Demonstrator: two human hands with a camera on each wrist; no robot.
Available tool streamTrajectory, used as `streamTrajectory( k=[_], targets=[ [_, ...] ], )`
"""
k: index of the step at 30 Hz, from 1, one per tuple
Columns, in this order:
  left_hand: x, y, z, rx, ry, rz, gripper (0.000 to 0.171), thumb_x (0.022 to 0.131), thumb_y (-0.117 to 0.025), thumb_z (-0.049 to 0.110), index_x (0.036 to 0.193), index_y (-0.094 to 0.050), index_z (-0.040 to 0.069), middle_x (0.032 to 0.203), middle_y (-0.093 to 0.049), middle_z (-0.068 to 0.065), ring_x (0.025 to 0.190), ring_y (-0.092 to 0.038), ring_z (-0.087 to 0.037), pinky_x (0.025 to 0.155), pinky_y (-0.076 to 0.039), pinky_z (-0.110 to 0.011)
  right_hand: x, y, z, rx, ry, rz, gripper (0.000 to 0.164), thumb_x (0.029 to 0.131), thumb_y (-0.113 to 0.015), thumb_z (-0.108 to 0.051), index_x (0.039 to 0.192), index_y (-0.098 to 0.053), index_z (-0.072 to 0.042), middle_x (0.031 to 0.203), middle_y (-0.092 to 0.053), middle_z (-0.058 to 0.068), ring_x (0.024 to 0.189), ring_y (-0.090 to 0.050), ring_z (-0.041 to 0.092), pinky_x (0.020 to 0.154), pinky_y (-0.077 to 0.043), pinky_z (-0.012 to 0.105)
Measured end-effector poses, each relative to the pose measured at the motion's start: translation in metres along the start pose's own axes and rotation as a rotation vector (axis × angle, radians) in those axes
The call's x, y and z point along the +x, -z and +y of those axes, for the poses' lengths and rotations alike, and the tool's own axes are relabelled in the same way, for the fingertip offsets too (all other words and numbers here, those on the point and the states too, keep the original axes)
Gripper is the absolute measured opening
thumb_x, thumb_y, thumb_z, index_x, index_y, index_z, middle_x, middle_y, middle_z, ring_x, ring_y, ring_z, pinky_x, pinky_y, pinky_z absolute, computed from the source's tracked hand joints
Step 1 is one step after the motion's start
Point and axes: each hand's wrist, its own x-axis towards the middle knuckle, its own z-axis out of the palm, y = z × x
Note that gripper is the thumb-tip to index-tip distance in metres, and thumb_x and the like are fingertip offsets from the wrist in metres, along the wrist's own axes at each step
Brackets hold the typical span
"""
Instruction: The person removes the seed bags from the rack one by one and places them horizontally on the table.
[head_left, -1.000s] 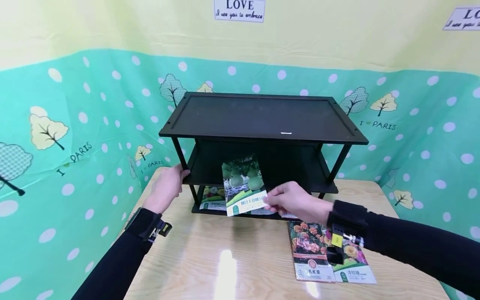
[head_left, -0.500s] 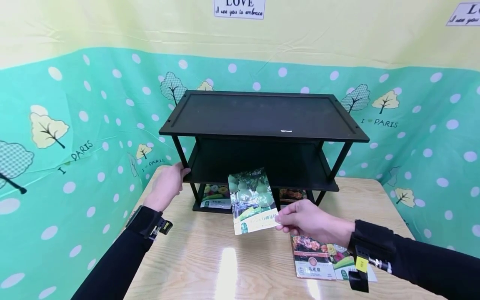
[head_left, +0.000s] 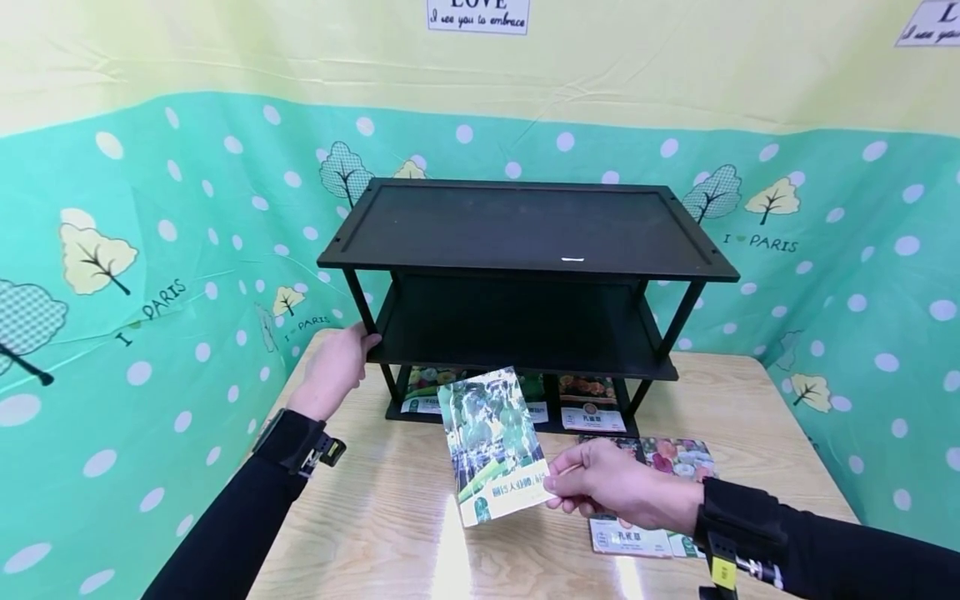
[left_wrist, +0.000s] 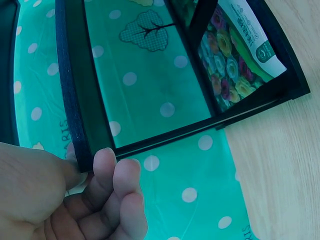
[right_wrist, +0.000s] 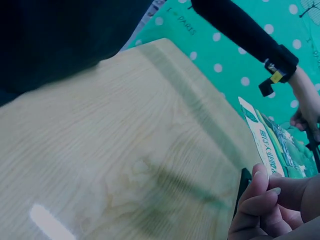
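My right hand (head_left: 618, 486) pinches the lower right corner of a green seed packet (head_left: 491, 454) between thumb and fingers. The packet, printed with green fruit and a pale label strip, is tilted and held in front of the black rack (head_left: 525, 225). In the right wrist view, thumb and fingertips meet at the edge of the packet (right_wrist: 280, 145). My left hand (head_left: 333, 371) grips the left end of the rack's middle shelf (head_left: 517, 321). In the left wrist view, its curled fingers (left_wrist: 127, 175) wrap the shelf's corner.
On the bottom shelf lie several flower seed packets (head_left: 592, 404), partly hidden by the middle shelf. More packets (head_left: 682, 457) lie on the wooden table (head_left: 360, 517) at front right, partly under my right forearm. A polka-dot curtain (head_left: 187, 250) surrounds the table.
My right hand has drawn the green seed packet away from the rack, forward and down, uncovering packets on the bottom shelf. The left hand keeps its hold on the shelf.
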Motion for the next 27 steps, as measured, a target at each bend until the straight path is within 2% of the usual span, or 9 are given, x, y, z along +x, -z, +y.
streamTrajectory(
  k=[8,14,21,27],
  targets=[
    [0.000,0.000,0.001,0.002,-0.005,-0.007,0.022,0.102,-0.037,0.012,0.093,-0.056,0.004,0.060,-0.058,-0.007,0.047,-0.052,-0.014,0.042,-0.042,-0.026,0.001,0.001,0.010,0.000,-0.007,-0.036,0.027,0.087,-0.066,-0.020,0.105,-0.062,-0.001,0.088,-0.072,0.013,0.063,-0.057,0.011,0.052,-0.038,0.019],
    [0.000,-0.001,0.001,0.024,-0.003,0.009,0.022,0.102,-0.039,0.016,0.092,-0.056,0.005,0.059,-0.057,-0.006,0.046,-0.052,-0.014,0.041,-0.042,-0.026,0.004,-0.004,0.026,-0.005,-0.043,-0.072,0.024,0.084,-0.069,-0.016,0.101,-0.062,0.000,0.078,-0.072,0.009,0.059,-0.057,0.008,0.049,-0.038,0.017],
    [0.001,-0.002,-0.001,0.033,-0.035,0.034,0.021,0.102,-0.040,0.016,0.092,-0.055,0.007,0.060,-0.058,-0.006,0.047,-0.051,-0.014,0.041,-0.041,-0.026,0.007,-0.004,0.042,0.016,-0.084,-0.079,0.026,0.084,-0.068,-0.016,0.103,-0.061,0.000,0.076,-0.071,0.007,0.056,-0.055,0.006,0.047,-0.038,0.016],
    [0.002,-0.003,-0.003,0.038,-0.059,0.034,0.021,0.101,-0.044,0.020,0.089,-0.055,0.007,0.061,-0.057,-0.007,0.048,-0.052,-0.013,0.042,-0.041,-0.026,0.011,0.000,0.054,0.056,-0.076,-0.091,0.027,0.084,-0.067,-0.014,0.105,-0.060,0.002,0.079,-0.072,0.009,0.057,-0.056,0.005,0.047,-0.038,0.015]
  ],
)
